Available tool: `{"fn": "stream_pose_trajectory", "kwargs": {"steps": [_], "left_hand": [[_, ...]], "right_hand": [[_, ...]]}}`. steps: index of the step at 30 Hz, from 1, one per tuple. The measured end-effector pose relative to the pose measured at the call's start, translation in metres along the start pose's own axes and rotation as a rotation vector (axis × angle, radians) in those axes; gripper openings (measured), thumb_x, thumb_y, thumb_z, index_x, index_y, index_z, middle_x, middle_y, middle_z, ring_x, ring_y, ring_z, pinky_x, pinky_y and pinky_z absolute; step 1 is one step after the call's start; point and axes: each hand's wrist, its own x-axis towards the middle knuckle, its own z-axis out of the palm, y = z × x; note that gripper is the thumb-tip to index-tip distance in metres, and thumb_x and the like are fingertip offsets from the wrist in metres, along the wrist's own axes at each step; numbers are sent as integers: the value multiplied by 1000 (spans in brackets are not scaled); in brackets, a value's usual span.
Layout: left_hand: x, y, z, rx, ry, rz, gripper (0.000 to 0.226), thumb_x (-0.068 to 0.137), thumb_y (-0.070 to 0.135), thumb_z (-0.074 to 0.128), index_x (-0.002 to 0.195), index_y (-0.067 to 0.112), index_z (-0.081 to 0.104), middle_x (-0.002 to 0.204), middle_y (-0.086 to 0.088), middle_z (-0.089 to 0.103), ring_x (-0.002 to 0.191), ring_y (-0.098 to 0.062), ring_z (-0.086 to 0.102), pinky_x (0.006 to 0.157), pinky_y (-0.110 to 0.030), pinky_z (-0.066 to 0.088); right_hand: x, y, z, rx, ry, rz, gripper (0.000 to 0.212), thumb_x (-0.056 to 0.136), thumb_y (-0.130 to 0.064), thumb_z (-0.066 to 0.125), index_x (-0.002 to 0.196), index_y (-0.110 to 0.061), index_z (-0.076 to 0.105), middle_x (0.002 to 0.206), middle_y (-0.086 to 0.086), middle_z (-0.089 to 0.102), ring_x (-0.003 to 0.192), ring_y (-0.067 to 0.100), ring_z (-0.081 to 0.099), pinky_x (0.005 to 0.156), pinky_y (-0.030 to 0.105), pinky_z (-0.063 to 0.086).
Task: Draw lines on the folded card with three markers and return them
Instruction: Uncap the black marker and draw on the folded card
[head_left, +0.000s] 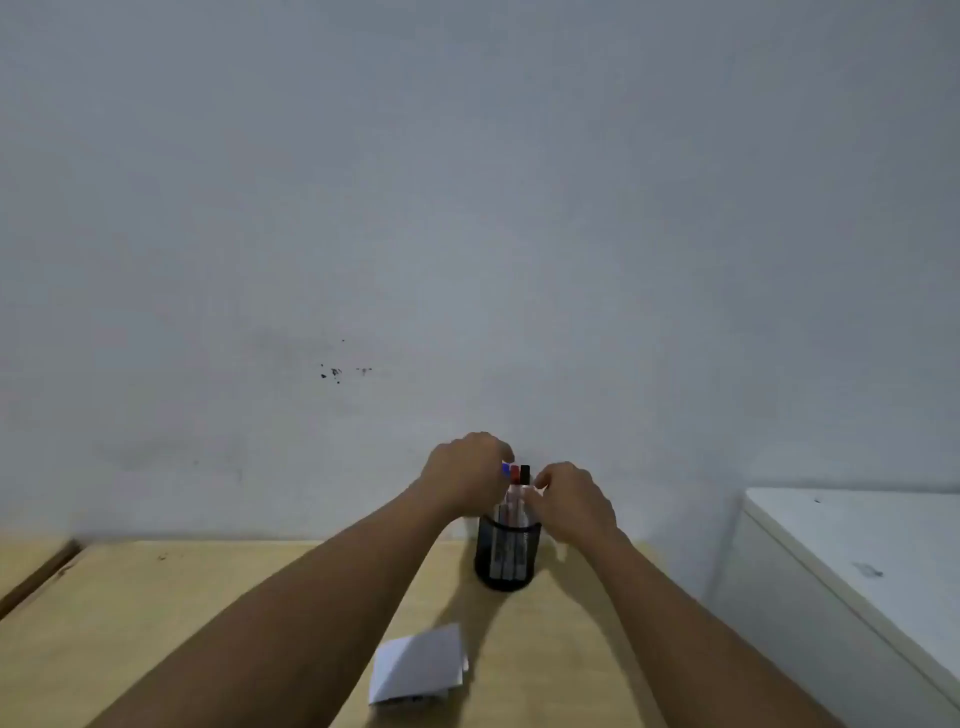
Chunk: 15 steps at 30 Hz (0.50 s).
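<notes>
Markers (514, 499): blue, red and black caps, upright in black mesh cup (506, 558) at table's (156, 613) far edge
Left hand (462, 475): fingers curled at blue cap, grip unclear
Right hand (571, 501): fingertips at marker barrels, grip unclear
Folded card (418, 667): flat on table, between forearms, untouched

Pale grey plaster wall (467, 208) carries small dark specks (335, 371) left of centre. Light wooden tabletop (130, 623) abuts it. White cabinet (857, 561) stands at right, surface scuffed.
</notes>
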Motion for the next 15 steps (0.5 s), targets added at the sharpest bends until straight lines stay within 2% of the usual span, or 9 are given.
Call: {"fn": "stream_pose_trajectory", "kwargs": {"steps": [2,4,6,8,10,12,15], "left_hand": [[12,-3,10,-12,-21,1,40,94,26,57,134,24,57,133,-3,57,112,-25,60,92,-40,52],[17,-6,18,-27,-51,-8,40,93,31,58,132,24,58,130,-5,57,109,-27,61,91,-43,52],[21,-8,24,-62,-51,-10,32,93,32,58,122,22,66,120,-8,59,97,-27,63,84,-42,55],[22,-10,26,-93,-12,-1,31,95,34,54,119,21,69,115,-8,58,94,-28,62,79,-39,54],[21,-11,24,-179,20,-10,36,96,41,54,122,20,68,116,-7,58,101,-27,62,81,-38,52],[14,-8,13,-280,67,-3,39,94,46,56,119,21,69,112,-6,60,101,-24,62,80,-38,52],[0,-1,-15,-436,153,13,32,93,43,61,109,19,76,104,-3,67,96,-17,61,82,-35,51]], "right_hand": [[13,2,13,35,-18,40,26,91,-42,64,94,-17,70,84,-2,65,81,21,63,73,35,50],[20,3,23,89,-32,72,25,88,-44,68,81,-20,71,78,-1,66,75,22,65,70,36,51],[25,4,31,155,-6,97,24,84,-44,71,74,-22,71,85,0,69,76,23,67,72,37,52],[23,3,28,214,41,109,22,82,-41,72,70,-23,70,86,-1,69,81,25,67,79,40,51],[23,0,22,268,76,113,19,85,-39,71,74,-23,71,89,-4,70,88,25,65,86,42,46],[17,-6,10,277,110,79,20,88,-44,69,89,-25,76,102,-6,71,97,22,64,88,42,39],[1,-24,-18,264,119,-22,23,91,-45,66,98,-25,76,98,-7,66,93,17,57,87,38,32]]}}
